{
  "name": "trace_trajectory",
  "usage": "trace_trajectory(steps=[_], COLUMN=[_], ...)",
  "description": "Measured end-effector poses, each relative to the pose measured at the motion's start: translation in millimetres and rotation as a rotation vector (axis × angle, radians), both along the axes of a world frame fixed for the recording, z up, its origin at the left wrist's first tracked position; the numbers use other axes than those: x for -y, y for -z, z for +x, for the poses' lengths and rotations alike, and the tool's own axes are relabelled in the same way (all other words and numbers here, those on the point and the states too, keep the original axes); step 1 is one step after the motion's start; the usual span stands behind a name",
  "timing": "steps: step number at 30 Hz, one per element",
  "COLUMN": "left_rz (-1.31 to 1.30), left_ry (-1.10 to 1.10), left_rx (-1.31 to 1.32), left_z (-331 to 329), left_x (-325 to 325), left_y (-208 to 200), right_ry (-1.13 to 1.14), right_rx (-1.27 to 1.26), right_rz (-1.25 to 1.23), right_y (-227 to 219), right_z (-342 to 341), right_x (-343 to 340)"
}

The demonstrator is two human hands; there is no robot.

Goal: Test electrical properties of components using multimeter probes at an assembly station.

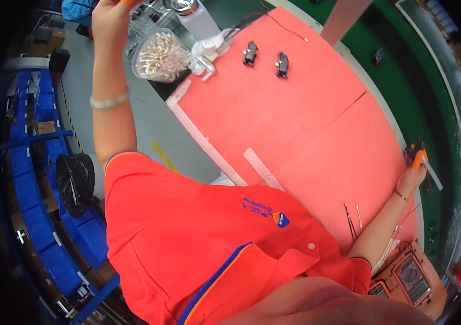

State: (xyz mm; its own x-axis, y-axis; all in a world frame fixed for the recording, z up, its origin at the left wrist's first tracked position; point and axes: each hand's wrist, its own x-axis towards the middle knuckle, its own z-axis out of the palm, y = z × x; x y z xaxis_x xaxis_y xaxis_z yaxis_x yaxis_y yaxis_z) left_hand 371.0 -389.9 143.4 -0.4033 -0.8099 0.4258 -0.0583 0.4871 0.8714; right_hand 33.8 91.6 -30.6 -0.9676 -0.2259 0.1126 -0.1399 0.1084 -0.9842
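My left arm reaches up at the far left, with a pale bracelet on it. My left hand [110, 20] is cut off by the top edge, so its fingers are mostly hidden; a bit of orange shows on one. Over at the right edge of the pink mat [306, 124], my right hand [412, 177] wears orange finger covers and closes on a small black part [414, 150]. A white strip [432, 174] sticks out beside it. Two similar black parts, one [250, 53] and another [282, 64], lie on the mat's far side.
A clear tub of cotton swabs [161, 55] stands near a white pump bottle [198, 21] and crumpled white tissue [208, 51]. Tweezers [350, 222] and a swab [358, 215] lie near my right forearm. An orange multimeter [412, 279] sits at the lower right. Blue bins [30, 184] line the left.
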Motion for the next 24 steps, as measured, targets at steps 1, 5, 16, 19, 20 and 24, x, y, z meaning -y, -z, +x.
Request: trace_trajectory(steps=[1,5,16,19,20,24], left_rz=[-0.092,-0.331,-0.408,-0.255,-0.208,0.038], left_ry=[0.092,0.377,0.097,0.177,0.247,0.580], left_rx=[0.034,0.485,1.056,0.989,0.899,0.503], left_z=[1.4,-33.2,-105.8,-115.2,-120.2,-170.9], left_x=[-19.3,-107.9,-150.9,-157.8,-162.8,-202.5], left_y=[9.6,54.0,107.5,114.8,114.3,114.7], right_ry=[-0.005,-0.030,-0.054,-0.058,-0.077,-0.149], right_rx=[-0.023,-0.039,0.145,0.135,0.116,-0.015], right_rz=[0.005,0.020,-0.199,-0.246,-0.304,-0.285], right_y=[-1.8,0.0,-19.0,-20.0,-20.4,-37.4], right_z=[1.4,1.8,12.0,16.0,18.8,40.6], right_x=[3.6,2.4,-1.6,3.1,4.9,18.0])
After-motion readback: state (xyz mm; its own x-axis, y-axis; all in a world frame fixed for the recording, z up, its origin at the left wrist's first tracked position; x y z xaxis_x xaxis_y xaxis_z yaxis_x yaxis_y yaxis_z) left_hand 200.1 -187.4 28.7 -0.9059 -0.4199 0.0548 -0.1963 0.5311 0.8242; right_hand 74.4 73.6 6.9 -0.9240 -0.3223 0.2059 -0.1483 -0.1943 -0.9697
